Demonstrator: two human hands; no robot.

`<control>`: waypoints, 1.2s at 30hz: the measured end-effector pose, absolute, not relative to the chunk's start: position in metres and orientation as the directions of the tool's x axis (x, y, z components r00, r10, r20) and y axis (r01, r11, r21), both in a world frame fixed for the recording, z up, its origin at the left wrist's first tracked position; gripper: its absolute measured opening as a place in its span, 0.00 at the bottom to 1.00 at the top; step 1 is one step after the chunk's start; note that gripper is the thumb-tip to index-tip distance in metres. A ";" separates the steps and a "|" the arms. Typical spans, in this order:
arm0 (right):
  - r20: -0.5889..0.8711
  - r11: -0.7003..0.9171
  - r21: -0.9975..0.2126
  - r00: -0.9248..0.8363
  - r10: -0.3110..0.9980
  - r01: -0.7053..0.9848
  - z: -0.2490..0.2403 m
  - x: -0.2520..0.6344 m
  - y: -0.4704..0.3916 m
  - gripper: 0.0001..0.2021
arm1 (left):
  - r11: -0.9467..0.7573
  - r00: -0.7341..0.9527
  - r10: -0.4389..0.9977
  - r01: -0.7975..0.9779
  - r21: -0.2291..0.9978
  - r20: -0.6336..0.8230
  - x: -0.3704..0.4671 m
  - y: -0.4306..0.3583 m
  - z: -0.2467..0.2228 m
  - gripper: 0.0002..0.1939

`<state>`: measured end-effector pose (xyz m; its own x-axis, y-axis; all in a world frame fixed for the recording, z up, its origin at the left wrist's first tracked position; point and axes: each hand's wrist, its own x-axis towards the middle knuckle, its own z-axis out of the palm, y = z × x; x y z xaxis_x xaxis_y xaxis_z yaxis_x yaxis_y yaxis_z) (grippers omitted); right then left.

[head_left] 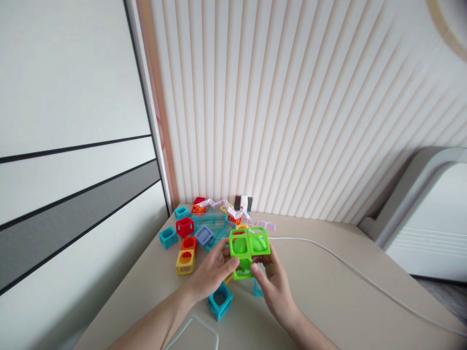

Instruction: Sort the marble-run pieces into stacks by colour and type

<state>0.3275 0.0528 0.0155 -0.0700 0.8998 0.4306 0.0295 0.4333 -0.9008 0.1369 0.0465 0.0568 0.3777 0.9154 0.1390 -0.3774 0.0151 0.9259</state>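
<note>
one green piece, two hands

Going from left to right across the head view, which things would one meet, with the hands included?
White panel with dark strips, leftmost turquoise block, leftmost yellow block, left hand, green block piece, right hand, white-and-grey unit at the right edge.

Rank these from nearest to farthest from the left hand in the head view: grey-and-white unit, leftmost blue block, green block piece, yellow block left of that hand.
From the left hand:
1. Green block piece: held, at the hand's right.
2. Yellow block: a little to the left.
3. Leftmost blue block: farther left and back.
4. Grey-and-white unit: far right.
</note>
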 end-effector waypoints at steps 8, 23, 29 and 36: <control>0.529 0.573 -0.677 -0.235 0.815 0.463 0.032 0.340 0.063 0.10 | -0.070 0.104 0.986 -0.441 0.895 0.129 0.137 0.054 0.057 0.23; 0.481 0.637 -0.498 -0.424 0.768 0.588 0.008 0.337 0.068 0.04 | -0.055 0.160 0.981 -0.332 0.942 0.113 0.139 0.052 0.044 0.25; 0.397 0.574 -0.543 -0.415 0.819 0.613 0.008 0.335 0.068 0.06 | 0.008 0.126 0.991 -0.307 0.952 0.032 0.138 0.054 0.037 0.30; 0.348 0.512 -0.570 -0.376 0.859 0.643 0.013 0.335 0.067 0.08 | 0.017 0.148 0.988 -0.367 0.930 0.040 0.138 0.055 0.032 0.31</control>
